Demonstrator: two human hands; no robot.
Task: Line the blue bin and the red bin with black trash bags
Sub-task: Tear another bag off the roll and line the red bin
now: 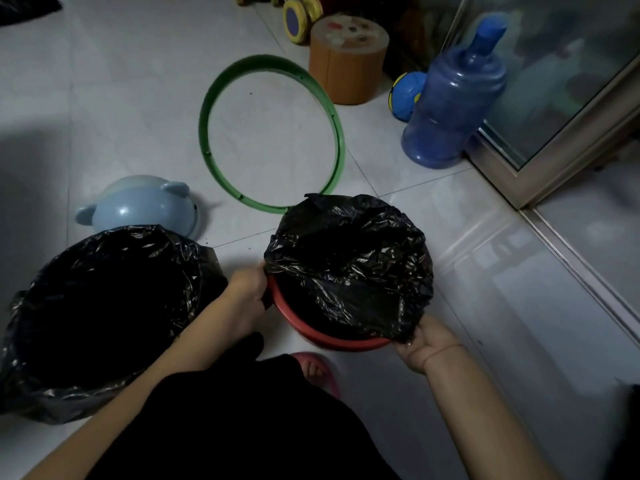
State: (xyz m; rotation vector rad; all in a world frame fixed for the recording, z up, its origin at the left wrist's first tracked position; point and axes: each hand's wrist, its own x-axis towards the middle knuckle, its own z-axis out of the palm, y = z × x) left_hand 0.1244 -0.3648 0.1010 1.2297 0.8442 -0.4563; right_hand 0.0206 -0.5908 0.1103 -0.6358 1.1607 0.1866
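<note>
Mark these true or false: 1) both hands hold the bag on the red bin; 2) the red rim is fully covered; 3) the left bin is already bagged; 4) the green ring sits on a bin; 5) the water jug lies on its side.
1) True: left hand and right hand grip the black trash bag on the red bin.
2) False: its near rim is bare.
3) True: the left bin is bag-covered.
4) False: the green ring lies on the floor.
5) False: the water jug stands upright.

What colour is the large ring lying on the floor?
Green; the ring shows clearly in the head view.
</note>
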